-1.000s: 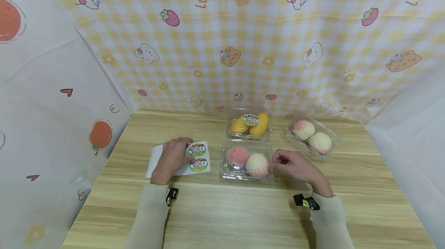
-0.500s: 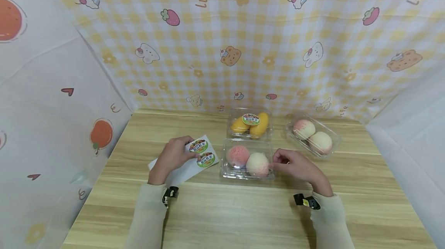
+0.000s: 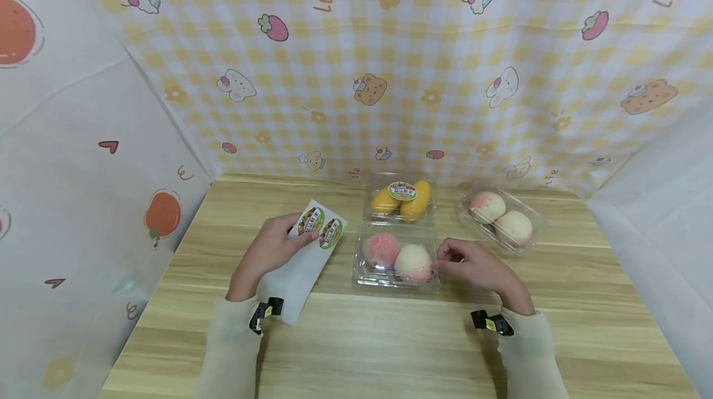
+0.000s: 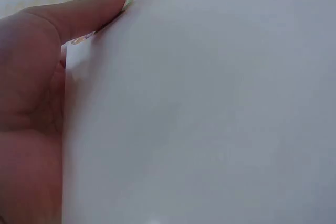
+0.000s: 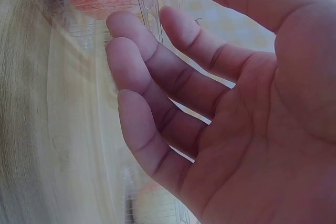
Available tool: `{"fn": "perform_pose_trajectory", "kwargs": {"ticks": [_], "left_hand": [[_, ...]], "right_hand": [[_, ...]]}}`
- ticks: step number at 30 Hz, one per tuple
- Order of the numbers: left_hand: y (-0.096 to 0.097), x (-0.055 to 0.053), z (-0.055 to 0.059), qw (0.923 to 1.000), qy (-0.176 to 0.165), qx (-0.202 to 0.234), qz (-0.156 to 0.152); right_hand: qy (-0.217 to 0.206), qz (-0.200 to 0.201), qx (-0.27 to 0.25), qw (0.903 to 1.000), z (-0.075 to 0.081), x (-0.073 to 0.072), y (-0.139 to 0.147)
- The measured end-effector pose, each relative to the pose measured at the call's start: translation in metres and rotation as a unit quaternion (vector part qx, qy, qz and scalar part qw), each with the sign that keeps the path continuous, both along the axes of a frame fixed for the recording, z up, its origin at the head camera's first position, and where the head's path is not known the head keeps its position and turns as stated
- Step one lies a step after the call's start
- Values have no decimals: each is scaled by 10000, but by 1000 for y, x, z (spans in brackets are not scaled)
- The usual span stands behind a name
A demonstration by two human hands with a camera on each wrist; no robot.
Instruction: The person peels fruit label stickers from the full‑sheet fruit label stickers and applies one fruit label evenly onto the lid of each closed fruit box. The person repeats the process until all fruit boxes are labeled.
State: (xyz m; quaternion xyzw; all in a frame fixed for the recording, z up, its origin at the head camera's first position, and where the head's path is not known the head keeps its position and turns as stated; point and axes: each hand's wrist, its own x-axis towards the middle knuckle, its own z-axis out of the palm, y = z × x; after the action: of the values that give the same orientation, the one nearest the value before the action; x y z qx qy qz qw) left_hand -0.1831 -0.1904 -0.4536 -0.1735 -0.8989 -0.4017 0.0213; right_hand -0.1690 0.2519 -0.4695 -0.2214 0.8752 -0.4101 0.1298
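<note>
Pinched in our left grip [image 3: 268,248], the white oblong paper sheet [image 3: 298,278] might crease if squeezed; right grip [image 3: 478,266] relaxed, empty.

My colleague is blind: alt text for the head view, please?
A person's left hand holds a white sheet with two oval stickers; the right hand is at the edge of a clear box of two peach-like fruits. Behind it sits a stickered box of mangoes; to the right, another peach-like pair, boxed.
</note>
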Motion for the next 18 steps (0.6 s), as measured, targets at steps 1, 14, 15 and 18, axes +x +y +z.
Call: {"fn": "perform_pose_trajectory", "kwargs": {"ticks": [1,14,15,18], "left_hand": [[1,1,3,9999,-52,84,-18],[21,21,33,9861,-735,1393,-530],[23,22,35,9846,-779,1463,-565],[30,26,39,9792,-937,1679,-644]], "right_hand": [[6,2,0,10000,0,0,0],[74,-50,88,9999,2,2,1],[74,-70,108,9999,2,2,1],[192,-201,165,9995,5,2,1]]}}
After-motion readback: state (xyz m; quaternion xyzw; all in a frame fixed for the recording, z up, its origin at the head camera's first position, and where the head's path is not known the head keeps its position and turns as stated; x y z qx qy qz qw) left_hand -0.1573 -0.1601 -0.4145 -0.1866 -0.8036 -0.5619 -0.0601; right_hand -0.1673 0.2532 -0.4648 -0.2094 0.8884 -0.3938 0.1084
